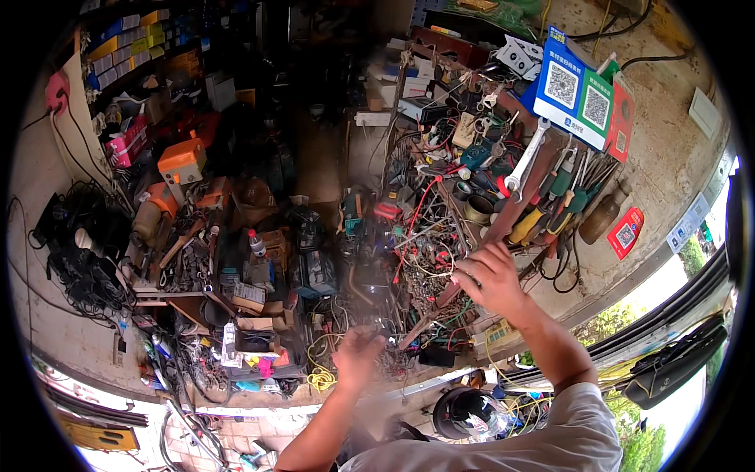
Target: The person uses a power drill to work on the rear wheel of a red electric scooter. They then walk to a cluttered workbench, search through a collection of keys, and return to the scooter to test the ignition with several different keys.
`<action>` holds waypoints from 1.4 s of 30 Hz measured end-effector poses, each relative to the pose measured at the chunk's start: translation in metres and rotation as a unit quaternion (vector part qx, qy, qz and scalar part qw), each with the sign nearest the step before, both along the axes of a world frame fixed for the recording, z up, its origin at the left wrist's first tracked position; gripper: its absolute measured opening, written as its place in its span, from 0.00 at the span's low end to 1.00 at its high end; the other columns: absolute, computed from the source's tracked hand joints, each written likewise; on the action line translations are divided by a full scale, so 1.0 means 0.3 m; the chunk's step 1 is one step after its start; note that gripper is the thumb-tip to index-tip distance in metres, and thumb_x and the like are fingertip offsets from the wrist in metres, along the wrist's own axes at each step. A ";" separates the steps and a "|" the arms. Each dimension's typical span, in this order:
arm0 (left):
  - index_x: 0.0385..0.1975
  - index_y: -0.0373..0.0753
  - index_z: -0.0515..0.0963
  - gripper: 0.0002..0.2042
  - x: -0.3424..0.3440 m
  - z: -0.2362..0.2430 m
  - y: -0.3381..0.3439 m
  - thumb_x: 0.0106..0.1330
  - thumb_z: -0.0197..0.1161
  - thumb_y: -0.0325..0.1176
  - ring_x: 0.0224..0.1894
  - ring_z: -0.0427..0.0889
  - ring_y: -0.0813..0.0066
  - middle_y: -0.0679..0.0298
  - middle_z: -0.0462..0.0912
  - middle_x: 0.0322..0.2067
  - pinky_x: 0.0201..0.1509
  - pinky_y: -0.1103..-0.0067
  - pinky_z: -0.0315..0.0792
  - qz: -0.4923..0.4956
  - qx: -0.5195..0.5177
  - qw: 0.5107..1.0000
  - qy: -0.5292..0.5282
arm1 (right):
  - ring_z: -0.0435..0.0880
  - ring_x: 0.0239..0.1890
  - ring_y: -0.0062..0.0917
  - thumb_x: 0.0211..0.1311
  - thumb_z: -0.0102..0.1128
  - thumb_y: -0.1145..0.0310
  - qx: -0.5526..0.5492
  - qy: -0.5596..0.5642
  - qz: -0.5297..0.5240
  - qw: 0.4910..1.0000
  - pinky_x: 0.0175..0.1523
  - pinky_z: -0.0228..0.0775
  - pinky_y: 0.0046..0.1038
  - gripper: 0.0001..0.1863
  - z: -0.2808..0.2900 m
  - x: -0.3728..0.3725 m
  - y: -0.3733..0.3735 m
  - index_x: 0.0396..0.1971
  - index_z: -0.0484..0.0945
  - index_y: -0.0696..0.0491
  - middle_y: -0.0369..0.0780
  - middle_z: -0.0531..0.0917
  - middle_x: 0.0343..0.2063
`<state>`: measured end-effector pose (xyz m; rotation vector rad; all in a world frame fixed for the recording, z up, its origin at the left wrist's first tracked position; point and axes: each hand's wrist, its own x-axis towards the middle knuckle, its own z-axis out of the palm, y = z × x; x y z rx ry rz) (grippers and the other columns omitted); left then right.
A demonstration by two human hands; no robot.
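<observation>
My right hand (491, 277) is over the rusty brown rail (515, 206) along the edge of a cluttered workbench. Its fingers are stretched out and apart, and I see nothing held in them. Beneath the fingertips lies a tangle of small metal parts and wires (425, 263). Lower and to the left, my left hand (359, 355) is smeared by motion, so its fingers cannot be made out. A coil of yellow cord (321, 379) lies just left of that hand. Farther up the rail is a combination wrench (527, 156), with several screwdrivers (562, 177) bunched to its right.
A blue and green sign (574, 94) with square codes stands at the upper right. At left are an orange case (182, 157), cardboard boxes (255, 334) and a black cable heap (82, 252). A dark round container (456, 413) stands near my right elbow.
</observation>
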<state>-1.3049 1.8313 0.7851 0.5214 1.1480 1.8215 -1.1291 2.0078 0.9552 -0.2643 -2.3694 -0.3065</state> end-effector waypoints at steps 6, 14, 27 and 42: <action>0.38 0.34 0.73 0.10 -0.250 0.053 0.331 0.58 0.63 0.21 0.35 0.77 0.81 0.65 0.80 0.34 0.42 0.83 0.72 -0.043 0.067 0.997 -0.001 | 0.70 0.21 0.22 0.39 0.68 0.68 0.217 -0.163 0.034 0.962 0.26 0.60 0.25 0.10 0.203 -0.092 0.214 0.20 0.74 0.53 0.32 0.70 0.18; 0.42 0.33 0.74 0.13 -0.396 0.287 0.786 0.60 0.63 0.30 0.30 0.71 0.85 0.68 0.77 0.32 0.35 0.83 0.67 -0.101 0.187 0.974 0.082 | 0.66 0.14 0.23 0.39 0.65 0.69 0.229 -0.174 -0.043 0.957 0.20 0.54 0.25 0.09 0.181 -0.105 0.242 0.20 0.75 0.54 0.33 0.68 0.13; 0.40 0.30 0.76 0.12 -0.410 0.835 1.503 0.56 0.62 0.24 0.23 0.65 0.89 0.74 0.72 0.22 0.27 0.89 0.62 -0.152 0.378 0.899 0.159 | 0.69 0.16 0.21 0.38 0.65 0.65 0.226 -0.188 -0.117 0.949 0.22 0.58 0.22 0.09 0.202 -0.157 0.249 0.20 0.76 0.53 0.32 0.71 0.16; 0.42 0.29 0.74 0.13 -0.385 0.850 1.604 0.60 0.62 0.27 0.33 0.82 0.74 0.61 0.81 0.32 0.39 0.80 0.77 -0.279 0.289 0.916 0.010 | 0.68 0.15 0.20 0.40 0.65 0.65 0.236 -0.183 -0.127 0.946 0.21 0.56 0.22 0.09 0.194 -0.149 0.256 0.17 0.75 0.53 0.31 0.68 0.14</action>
